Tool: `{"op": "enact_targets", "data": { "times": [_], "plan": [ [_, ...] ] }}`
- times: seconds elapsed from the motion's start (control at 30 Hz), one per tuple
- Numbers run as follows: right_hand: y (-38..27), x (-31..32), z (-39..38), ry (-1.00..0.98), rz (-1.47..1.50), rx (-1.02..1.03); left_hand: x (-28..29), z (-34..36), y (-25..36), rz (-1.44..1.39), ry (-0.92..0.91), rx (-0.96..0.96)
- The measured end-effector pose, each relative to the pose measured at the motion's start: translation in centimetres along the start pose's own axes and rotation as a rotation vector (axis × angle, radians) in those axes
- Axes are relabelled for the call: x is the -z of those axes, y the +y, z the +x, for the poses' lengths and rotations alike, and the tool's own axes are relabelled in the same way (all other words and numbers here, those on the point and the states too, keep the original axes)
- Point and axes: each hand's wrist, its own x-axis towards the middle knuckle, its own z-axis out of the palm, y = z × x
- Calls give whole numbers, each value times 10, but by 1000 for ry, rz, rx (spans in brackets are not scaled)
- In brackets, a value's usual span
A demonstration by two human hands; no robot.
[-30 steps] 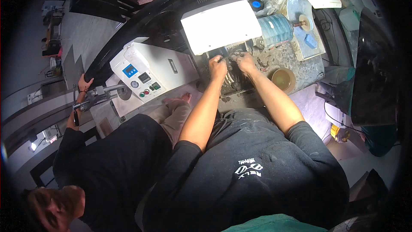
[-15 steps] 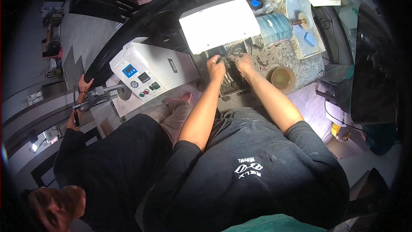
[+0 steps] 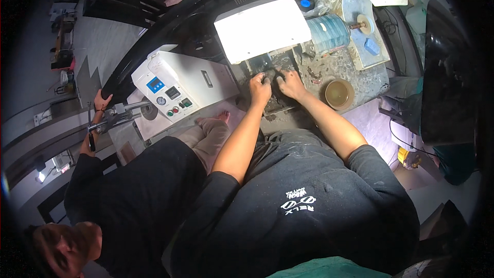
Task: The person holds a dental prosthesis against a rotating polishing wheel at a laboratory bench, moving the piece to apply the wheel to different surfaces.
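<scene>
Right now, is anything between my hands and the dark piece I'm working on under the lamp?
Nothing visible. The left hand and right hand are both already at the dark workpiece, just below the bright lamp panel. Whether the fingers actually grip it is too small to tell.

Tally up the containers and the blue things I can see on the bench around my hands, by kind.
Round brown bowl: 1
Ribbed clear plastic bottle: 1
Blue bottle cap: 1
Small blue block: 1
Total: 4
Both hands, left hand and right hand, work beside them under the white lamp.
</scene>
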Motion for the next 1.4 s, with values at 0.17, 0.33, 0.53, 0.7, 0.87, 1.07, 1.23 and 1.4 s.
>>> {"op": "enact_targets", "data": {
  "times": [0.17,0.33,0.53,0.7,0.87,1.07,1.23,1.4],
  "plan": [
    [25,-11,17,79,322,-294,-4,16,0,35,58,-52],
    [27,-15,26,132,619,-490,-19,28,-4,72,175,-18],
    [25,-15,28,153,191,-458,-17,28,-14,-376,185,426],
    [10,-14,24,131,383,-429,-13,21,-2,-342,178,364],
    [-14,-4,25,161,518,-533,-11,29,-5,-171,218,373],
    [32,-22,31,-79,-378,-172,11,19,5,130,187,45],
    [-3,-31,-3,-803,-535,57,19,18,-11,236,234,-46],
    [17,-9,-37,-764,-432,116,18,14,8,261,160,-102]
  ]
}}
